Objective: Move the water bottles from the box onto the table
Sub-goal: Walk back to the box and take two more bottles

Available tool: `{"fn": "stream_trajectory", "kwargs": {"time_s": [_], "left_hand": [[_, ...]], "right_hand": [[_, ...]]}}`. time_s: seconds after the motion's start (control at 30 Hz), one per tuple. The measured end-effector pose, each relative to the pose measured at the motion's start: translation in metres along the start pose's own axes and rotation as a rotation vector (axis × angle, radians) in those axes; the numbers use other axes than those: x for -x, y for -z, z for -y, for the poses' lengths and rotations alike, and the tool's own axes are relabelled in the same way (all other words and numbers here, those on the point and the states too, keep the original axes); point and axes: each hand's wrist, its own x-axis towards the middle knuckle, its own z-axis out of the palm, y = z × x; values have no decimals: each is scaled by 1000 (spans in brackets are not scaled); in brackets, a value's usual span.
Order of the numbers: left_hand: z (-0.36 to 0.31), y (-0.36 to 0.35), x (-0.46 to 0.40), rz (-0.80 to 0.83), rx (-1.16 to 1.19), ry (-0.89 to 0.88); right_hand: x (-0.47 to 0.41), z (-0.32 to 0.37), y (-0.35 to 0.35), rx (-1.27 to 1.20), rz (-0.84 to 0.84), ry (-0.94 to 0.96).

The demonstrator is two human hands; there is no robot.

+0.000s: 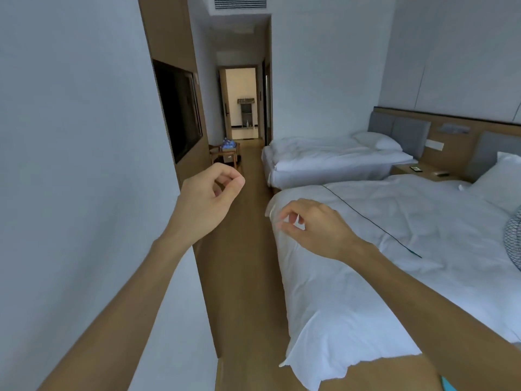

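Far down the room, a small wooden table (225,154) stands against the left wall with a pack of water bottles (227,144) in blue wrapping on top; individual bottles are too small to tell apart. A box (229,158) sits under it. My left hand (210,197) is raised in front of me, fingers curled loosely with fingertips pinched together, holding nothing. Lower and to the right, over the corner of the near bed, my right hand (311,225) hovers with loosely curled fingers and is empty. Both hands are far from the bottles.
A narrow wooden floor aisle (242,249) runs between the left wall with a dark TV (179,108) and two white beds (394,235). A nightstand (420,170) sits between the beds. An open doorway (242,103) is at the far end.
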Motion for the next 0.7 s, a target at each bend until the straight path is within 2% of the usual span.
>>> {"fn": "stream_trajectory", "kwargs": {"time_s": [0.43,0.7], "left_hand": [[139,-89,-192,0,-98,-2],[234,-126,-304,-69,-120,9]], "right_hand": [[-219,-139,-92,-79,64,41],[-358,-206,-151,-100,96,107]]}}
